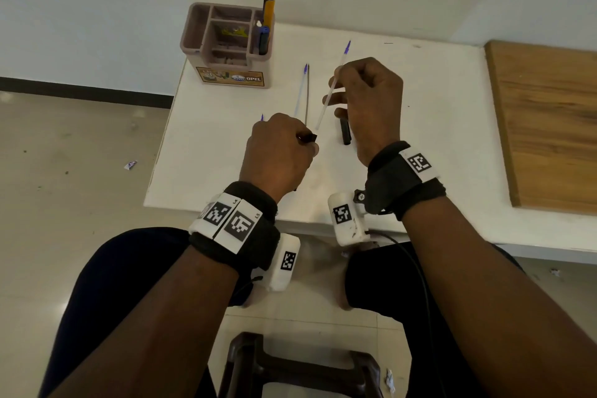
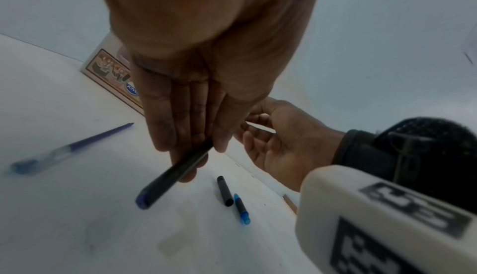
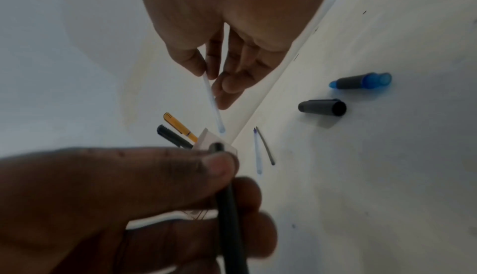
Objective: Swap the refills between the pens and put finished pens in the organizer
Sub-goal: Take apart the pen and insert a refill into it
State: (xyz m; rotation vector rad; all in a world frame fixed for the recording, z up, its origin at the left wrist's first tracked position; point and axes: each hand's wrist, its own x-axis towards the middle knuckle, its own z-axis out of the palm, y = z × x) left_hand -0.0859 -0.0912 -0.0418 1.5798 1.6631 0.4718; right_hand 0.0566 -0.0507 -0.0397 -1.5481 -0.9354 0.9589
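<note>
My left hand [image 1: 302, 144] grips a black pen barrel [image 2: 175, 174] in a fist, its open end [image 1: 307, 138] pointing up and to the right. My right hand [image 1: 336, 82] pinches a clear refill [image 1: 332, 87] with a blue tip, held slanted just above that open end without touching it. The same refill [image 3: 213, 99] hangs from my thumb and fingers in the right wrist view. Two loose refills [image 1: 303, 92] lie side by side on the white table [image 1: 420, 74]. The brown organizer [image 1: 226, 45] stands at the back left corner with pens [image 1: 267, 22] upright in it.
A black cap [image 1: 345, 132] and a blue cap [image 2: 241, 210] lie under my right hand. A blue pen [image 2: 69, 150] lies beyond my left hand. A wooden board [image 1: 549, 126] covers the table's right side. A dark stool [image 1: 290, 365] stands between my knees.
</note>
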